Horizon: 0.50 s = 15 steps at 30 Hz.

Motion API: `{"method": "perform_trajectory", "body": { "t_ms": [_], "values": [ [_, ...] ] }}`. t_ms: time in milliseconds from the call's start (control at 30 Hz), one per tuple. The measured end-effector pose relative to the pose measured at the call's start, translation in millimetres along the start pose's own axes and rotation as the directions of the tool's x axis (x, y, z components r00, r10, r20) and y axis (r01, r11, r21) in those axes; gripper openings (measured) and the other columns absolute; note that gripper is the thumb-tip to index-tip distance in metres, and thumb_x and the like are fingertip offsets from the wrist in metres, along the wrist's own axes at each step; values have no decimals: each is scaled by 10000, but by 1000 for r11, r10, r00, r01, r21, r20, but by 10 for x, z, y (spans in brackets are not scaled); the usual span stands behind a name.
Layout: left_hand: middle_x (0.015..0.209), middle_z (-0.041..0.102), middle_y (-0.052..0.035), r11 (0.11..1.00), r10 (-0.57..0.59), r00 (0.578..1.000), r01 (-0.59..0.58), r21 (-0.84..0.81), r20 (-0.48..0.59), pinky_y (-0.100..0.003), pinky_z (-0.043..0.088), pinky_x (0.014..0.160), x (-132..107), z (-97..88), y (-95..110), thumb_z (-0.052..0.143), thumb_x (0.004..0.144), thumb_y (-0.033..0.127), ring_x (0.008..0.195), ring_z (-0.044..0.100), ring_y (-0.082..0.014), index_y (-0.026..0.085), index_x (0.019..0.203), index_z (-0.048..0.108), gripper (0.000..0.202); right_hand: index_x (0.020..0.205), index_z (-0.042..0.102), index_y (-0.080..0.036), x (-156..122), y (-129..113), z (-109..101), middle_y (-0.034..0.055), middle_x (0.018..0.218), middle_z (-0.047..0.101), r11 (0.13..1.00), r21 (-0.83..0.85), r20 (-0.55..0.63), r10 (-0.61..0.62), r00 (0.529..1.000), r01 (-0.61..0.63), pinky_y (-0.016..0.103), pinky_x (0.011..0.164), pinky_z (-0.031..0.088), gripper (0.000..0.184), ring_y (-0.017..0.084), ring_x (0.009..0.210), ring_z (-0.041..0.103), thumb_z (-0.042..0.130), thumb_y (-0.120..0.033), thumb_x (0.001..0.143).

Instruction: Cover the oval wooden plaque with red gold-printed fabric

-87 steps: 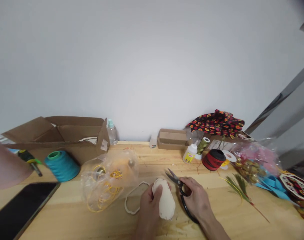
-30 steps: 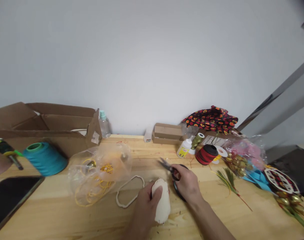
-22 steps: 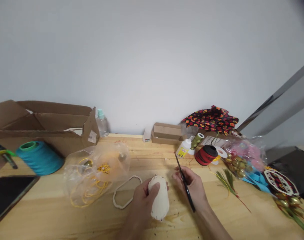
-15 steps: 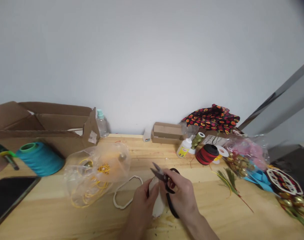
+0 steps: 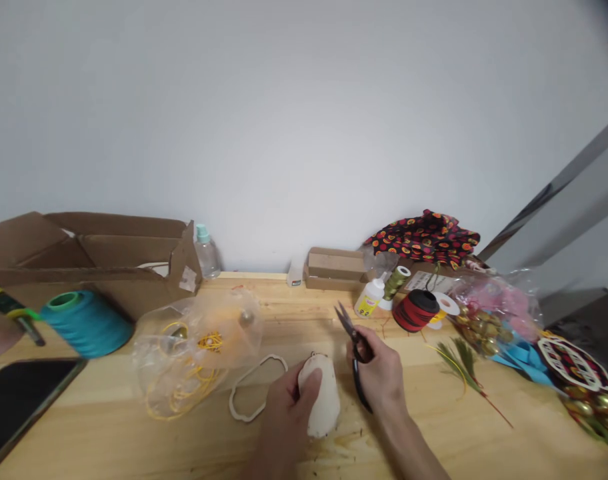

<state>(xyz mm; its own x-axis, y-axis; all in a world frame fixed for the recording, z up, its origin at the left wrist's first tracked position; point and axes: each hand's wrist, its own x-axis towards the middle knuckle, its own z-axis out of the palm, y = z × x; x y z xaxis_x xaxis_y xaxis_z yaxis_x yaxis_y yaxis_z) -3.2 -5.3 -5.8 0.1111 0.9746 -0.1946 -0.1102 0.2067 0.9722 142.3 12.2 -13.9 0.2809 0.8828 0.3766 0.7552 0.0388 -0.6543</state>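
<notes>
My left hand (image 5: pixel 290 407) grips a pale, flat oval piece (image 5: pixel 324 399) by its left edge, thumb on top. Its upper rim shows a thin dark line; what it is made of I cannot tell. To the right, my right hand (image 5: pixel 383 373) is wrapped round black-handled scissors (image 5: pixel 357 357), whose blades point up and left, slightly parted and away from the oval piece. Beside my left hand a thin cream outline frame (image 5: pixel 236 385) lies on the wooden table (image 5: pixel 194 448). Small dark scraps are scattered below the oval piece.
Left lie a plastic bag with yellow cord (image 5: pixel 184 363), a teal thread cone (image 5: pixel 87 323), a phone (image 5: pixel 27 400) and a cardboard box (image 5: pixel 99 270). A glue bottle (image 5: pixel 369 298), red-and-black spool (image 5: pixel 415 311), green sprig (image 5: pixel 463 363) and gold bells (image 5: pixel 484 331) are to the right.
My right hand has drawn the scissors right, away from the oval piece, and the blades have swung more upright. The oval piece shows more fully in my left hand.
</notes>
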Motion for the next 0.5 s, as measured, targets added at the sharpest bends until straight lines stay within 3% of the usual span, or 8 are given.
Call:
{"method": "perform_trajectory", "body": {
  "t_ms": [100,267,367,500],
  "values": [
    [589,637,-41,967,-101,991,117,-225,83,-210,385,397,4,35,-3,581,658,441,472,539,-139,118,804,651,362,888,599,-176,-7,158,-58,0,607,598,984,145,100,85,991,-99,223,510,427,222,148,539,548,483,-203,701],
    [705,683,-70,858,-173,977,213,-466,128,-238,462,472,-9,82,30,640,627,337,612,626,-187,145,806,603,266,870,588,-147,-114,187,-107,12,648,601,935,333,203,52,978,-119,208,520,440,213,141,562,552,515,-194,676],
    [716,689,-61,827,-189,973,231,-512,134,-256,485,514,-17,82,48,637,636,299,677,641,-206,164,828,567,245,900,587,-141,-144,193,-122,20,687,604,926,362,217,30,976,-109,208,542,451,235,148,605,564,536,-214,682],
    [731,685,-55,863,-159,976,209,-459,147,-243,473,487,-6,53,40,599,683,305,638,639,-189,175,947,518,305,944,565,-155,-165,209,-171,19,704,588,957,289,232,-33,972,-37,221,570,463,279,155,636,561,571,-210,671]
  ]
}}
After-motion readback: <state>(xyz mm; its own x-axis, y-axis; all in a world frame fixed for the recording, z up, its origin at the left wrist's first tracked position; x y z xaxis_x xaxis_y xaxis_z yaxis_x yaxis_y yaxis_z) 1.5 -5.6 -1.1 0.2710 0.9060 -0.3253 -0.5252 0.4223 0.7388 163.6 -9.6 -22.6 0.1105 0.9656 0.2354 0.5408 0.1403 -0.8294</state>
